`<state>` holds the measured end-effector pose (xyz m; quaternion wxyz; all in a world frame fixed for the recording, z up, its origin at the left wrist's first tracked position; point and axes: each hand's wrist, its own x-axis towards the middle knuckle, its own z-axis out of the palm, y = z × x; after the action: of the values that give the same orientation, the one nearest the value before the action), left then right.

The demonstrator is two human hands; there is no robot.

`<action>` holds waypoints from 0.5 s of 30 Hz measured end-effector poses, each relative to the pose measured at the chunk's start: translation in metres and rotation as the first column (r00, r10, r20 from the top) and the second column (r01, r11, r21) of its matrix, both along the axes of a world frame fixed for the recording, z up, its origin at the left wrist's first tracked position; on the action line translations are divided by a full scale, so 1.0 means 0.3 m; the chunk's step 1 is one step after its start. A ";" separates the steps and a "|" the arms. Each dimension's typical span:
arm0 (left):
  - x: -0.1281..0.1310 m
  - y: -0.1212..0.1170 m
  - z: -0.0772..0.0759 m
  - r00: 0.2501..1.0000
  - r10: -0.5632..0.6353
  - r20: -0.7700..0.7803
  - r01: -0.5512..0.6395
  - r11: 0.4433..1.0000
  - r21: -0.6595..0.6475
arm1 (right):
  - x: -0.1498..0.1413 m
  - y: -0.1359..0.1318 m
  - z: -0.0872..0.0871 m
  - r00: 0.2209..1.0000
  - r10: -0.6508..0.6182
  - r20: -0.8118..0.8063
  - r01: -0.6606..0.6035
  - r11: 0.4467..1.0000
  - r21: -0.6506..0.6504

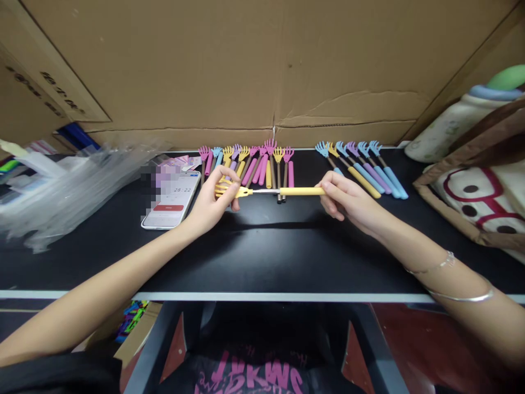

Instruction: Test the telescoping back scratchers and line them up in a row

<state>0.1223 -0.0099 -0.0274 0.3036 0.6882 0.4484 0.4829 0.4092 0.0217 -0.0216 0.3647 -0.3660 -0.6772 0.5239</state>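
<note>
Between my hands a yellow back scratcher (301, 191) lies level above the black desk, a short length of its metal rod showing. My left hand (215, 200) pinches its yellow claw end, the fingers covering part of the claw. At the other end, my right hand (344, 198) is closed on the tip of the yellow handle. Behind my left hand lie several claw heads (278, 155) and handles in pink, yellow, purple and blue, some apart from each other. Past my right hand is a row of back scratchers (371, 175) with blue, purple and yellow handles.
A phone (170, 202) showing a timer lies left, beside clear plastic bags (86, 183). A bag with a cartoon face (479, 197) and a pale bottle (447, 126) stand right. Cardboard (246, 65) walls the back. Below the desk's front edge is a box (141, 334) of colourful pieces.
</note>
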 end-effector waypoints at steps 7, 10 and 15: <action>-0.009 0.005 -0.020 0.998 -0.044 -0.041 0.044 0.999 0.014 | 0.002 0.003 -0.002 0.993 0.104 -0.063 -0.115 0.972 -0.206; -0.012 -0.002 -0.023 0.996 -0.056 -0.067 0.060 0.997 0.051 | 0.004 0.004 -0.002 0.990 0.126 -0.069 -0.140 0.952 -0.272; -0.007 -0.012 -0.020 0.996 -0.032 -0.080 0.040 0.994 0.102 | -0.001 0.001 -0.005 0.990 0.117 -0.076 -0.135 0.944 -0.302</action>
<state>0.1204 -0.0134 -0.0335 0.2582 0.7295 0.4216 0.4727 0.4089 0.0221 -0.0230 0.2887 -0.3589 -0.5990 0.6550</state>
